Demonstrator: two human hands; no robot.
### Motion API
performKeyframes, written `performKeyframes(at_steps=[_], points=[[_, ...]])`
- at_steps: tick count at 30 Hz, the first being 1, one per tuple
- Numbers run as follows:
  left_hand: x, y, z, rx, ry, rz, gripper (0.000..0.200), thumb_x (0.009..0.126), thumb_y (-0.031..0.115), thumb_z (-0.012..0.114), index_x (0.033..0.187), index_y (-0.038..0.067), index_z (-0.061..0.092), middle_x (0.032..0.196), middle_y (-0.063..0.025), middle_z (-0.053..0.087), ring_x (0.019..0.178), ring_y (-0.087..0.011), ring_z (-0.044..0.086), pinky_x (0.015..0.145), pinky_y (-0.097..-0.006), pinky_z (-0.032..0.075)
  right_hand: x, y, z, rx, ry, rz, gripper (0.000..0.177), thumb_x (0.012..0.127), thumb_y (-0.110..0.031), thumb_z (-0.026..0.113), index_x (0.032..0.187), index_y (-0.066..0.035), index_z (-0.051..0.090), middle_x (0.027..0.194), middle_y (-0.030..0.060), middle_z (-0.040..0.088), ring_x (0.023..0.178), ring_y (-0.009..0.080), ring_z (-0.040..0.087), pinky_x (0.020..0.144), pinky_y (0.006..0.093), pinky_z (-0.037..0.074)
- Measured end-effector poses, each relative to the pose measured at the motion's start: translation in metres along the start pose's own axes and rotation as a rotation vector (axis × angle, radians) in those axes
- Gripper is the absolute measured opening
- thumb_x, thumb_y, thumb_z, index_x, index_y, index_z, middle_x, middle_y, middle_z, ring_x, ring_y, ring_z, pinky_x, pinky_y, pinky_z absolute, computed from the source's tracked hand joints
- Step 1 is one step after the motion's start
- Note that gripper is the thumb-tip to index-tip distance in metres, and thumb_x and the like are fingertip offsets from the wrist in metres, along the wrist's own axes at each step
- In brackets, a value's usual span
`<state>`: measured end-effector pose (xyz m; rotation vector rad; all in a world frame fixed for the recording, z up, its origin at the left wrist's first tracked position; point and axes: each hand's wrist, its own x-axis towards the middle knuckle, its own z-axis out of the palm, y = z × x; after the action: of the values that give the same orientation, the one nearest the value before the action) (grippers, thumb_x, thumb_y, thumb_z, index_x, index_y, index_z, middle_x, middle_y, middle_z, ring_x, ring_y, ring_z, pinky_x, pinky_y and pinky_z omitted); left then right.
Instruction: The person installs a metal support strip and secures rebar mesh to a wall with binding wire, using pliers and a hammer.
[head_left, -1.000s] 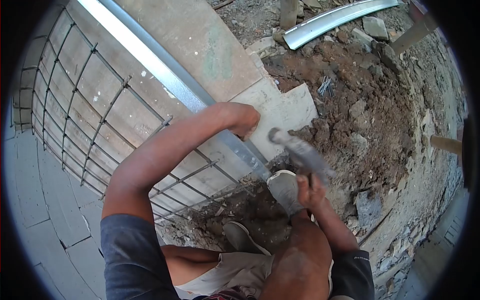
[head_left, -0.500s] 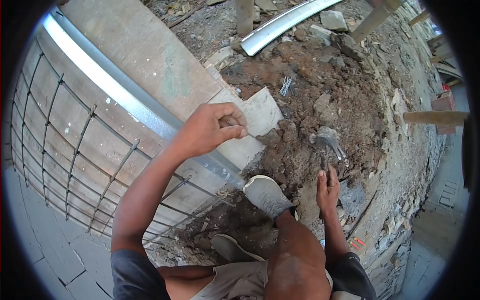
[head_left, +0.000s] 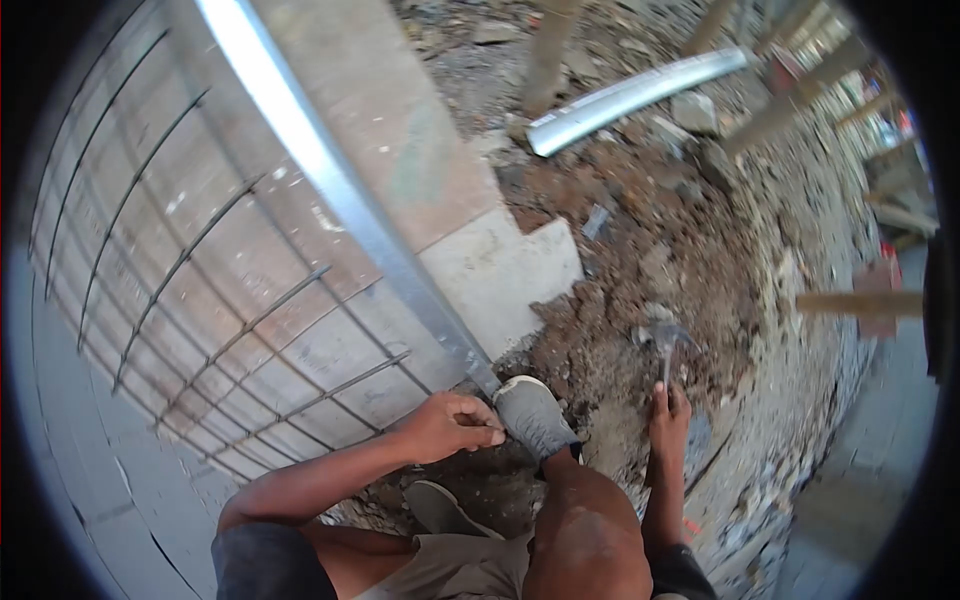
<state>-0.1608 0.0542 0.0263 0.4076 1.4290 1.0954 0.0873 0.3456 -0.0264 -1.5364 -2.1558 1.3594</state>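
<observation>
My left hand (head_left: 455, 427) is closed in a pinch beside the toe of my grey shoe (head_left: 535, 415), near the lower end of a long shiny metal channel (head_left: 370, 222). What its fingers hold is too small to make out. My right hand (head_left: 669, 415) grips the handle of a hammer (head_left: 668, 345), whose head points away from me over the brown soil (head_left: 630, 280). A blurred little bunch of nails (head_left: 596, 221) lies on the soil beyond a broken pale slab (head_left: 510, 262).
A wire mesh (head_left: 215, 350) lies over stained boards at the left. A second metal channel (head_left: 640, 98) rests at the top among stones. Wooden posts (head_left: 860, 304) stand at the right and top. Rubble slopes down along the right side.
My left hand has moved down from above the pale slab to beside the shoe. The view has shifted; my right hand still holds the hammer.
</observation>
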Motion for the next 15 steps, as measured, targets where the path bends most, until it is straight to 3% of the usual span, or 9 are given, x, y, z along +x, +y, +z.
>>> performKeyframes(at_steps=[2, 4, 5, 8, 10, 12, 13, 14, 15], points=[[0.007, -0.014, 0.007, -0.118, 0.104, -0.011, 0.018, 0.084, 0.014, 0.076, 0.102, 0.009, 0.074, 0.079, -0.004, 0.067, 0.073, -0.011, 0.062, 0.063, -0.0273, 0.047, 0.0, 0.003, 0.001, -0.163, 0.084, -0.058, 0.041, 0.097, -0.034, 0.058, 0.104, 0.006, 0.061, 0.081, 0.0122, 0.06, 0.075, 0.0211, 0.056, 0.071, 0.036, 0.046], [0.018, -0.017, 0.013, 0.315, 0.24, 0.38, 0.025, 0.086, 0.02, 0.074, 0.108, 0.008, 0.073, 0.08, -0.0071, 0.065, 0.076, -0.0157, 0.062, 0.066, -0.031, 0.048, -0.001, 0.02, 0.001, -0.213, 0.088, -0.095, 0.042, 0.096, -0.033, 0.059, 0.111, 0.006, 0.06, 0.089, 0.0144, 0.061, 0.081, 0.0227, 0.057, 0.076, 0.0368, 0.047], [0.02, -0.009, 0.018, 0.381, 0.325, 0.43, 0.026, 0.087, 0.024, 0.072, 0.109, 0.009, 0.072, 0.08, -0.0089, 0.063, 0.075, -0.0225, 0.063, 0.068, -0.0359, 0.049, 0.003, 0.025, 0.002, -0.251, 0.119, -0.103, 0.045, 0.095, -0.032, 0.061, 0.118, 0.007, 0.058, 0.097, 0.0166, 0.062, 0.087, 0.0243, 0.058, 0.081, 0.0376, 0.047], [0.022, 0.02, 0.02, 0.566, 0.393, 0.486, 0.022, 0.089, 0.027, 0.069, 0.107, 0.015, 0.074, 0.083, -0.01, 0.065, 0.072, -0.0299, 0.063, 0.065, -0.0401, 0.051, 0.008, 0.016, -0.002, -0.098, 0.036, -0.16, 0.046, 0.094, -0.027, 0.062, 0.124, 0.006, 0.054, 0.104, 0.017, 0.06, 0.094, 0.0247, 0.057, 0.085, 0.0375, 0.047], [0.026, 0.032, 0.016, 0.604, 0.411, 0.509, 0.02, 0.088, 0.019, 0.07, 0.107, 0.012, 0.073, 0.078, -0.0104, 0.064, 0.069, -0.0298, 0.062, 0.063, -0.0382, 0.05, 0.006, -0.016, 0.007, -0.045, 0.083, -0.245, 0.042, 0.094, -0.022, 0.061, 0.123, 0.007, 0.055, 0.103, 0.0159, 0.06, 0.096, 0.0238, 0.057, 0.086, 0.0353, 0.047], [0.037, 0.035, 0.007, 0.559, 0.542, 0.774, 0.02, 0.088, 0.015, 0.07, 0.106, 0.008, 0.072, 0.077, -0.0111, 0.065, 0.065, -0.0297, 0.063, 0.058, -0.0374, 0.049, 0.004, -0.058, 0.017, 0.087, 0.127, -0.389, 0.033, 0.094, -0.017, 0.058, 0.119, 0.004, 0.054, 0.072, -0.0026, 0.051, 0.06, 0.0047, 0.043, 0.053, 0.0225, 0.035], [0.039, 0.04, 0.001, 0.566, 0.544, 0.779, 0.02, 0.088, 0.015, 0.07, 0.106, 0.008, 0.072, 0.077, -0.0111, 0.065, 0.065, -0.0297, 0.063, 0.058, -0.0374, 0.049, -0.008, -0.101, 0.026, 0.323, 0.037, -0.28, 0.023, 0.096, -0.022, 0.059, 0.107, -0.002, 0.057, 0.067, -0.0043, 0.048, 0.054, 0.0031, 0.04, 0.047, 0.0222, 0.032], [0.041, 0.046, -0.004, 0.544, 0.659, 0.837, 0.019, 0.087, 0.012, 0.07, 0.105, 0.005, 0.072, 0.076, -0.0108, 0.065, 0.061, -0.0277, 0.061, 0.055, -0.0362, 0.047, -0.004, -0.093, 0.028, 0.33, 0.041, -0.288, 0.023, 0.096, -0.022, 0.059, 0.107, -0.002, 0.057, 0.067, -0.0043, 0.048, 0.054, 0.0031, 0.04, 0.047, 0.0222, 0.032], [0.043, 0.052, -0.008, 0.518, 0.773, 0.898, 0.019, 0.087, 0.01, 0.07, 0.104, 0.003, 0.072, 0.075, -0.0105, 0.065, 0.058, -0.0258, 0.059, 0.053, -0.035, 0.046, 0.002, -0.074, 0.033, 0.38, -0.126, -0.154, 0.023, 0.096, -0.026, 0.06, 0.099, -0.004, 0.057, 0.066, -0.0045, 0.047, 0.054, 0.0032, 0.04, 0.046, 0.0224, 0.031]])
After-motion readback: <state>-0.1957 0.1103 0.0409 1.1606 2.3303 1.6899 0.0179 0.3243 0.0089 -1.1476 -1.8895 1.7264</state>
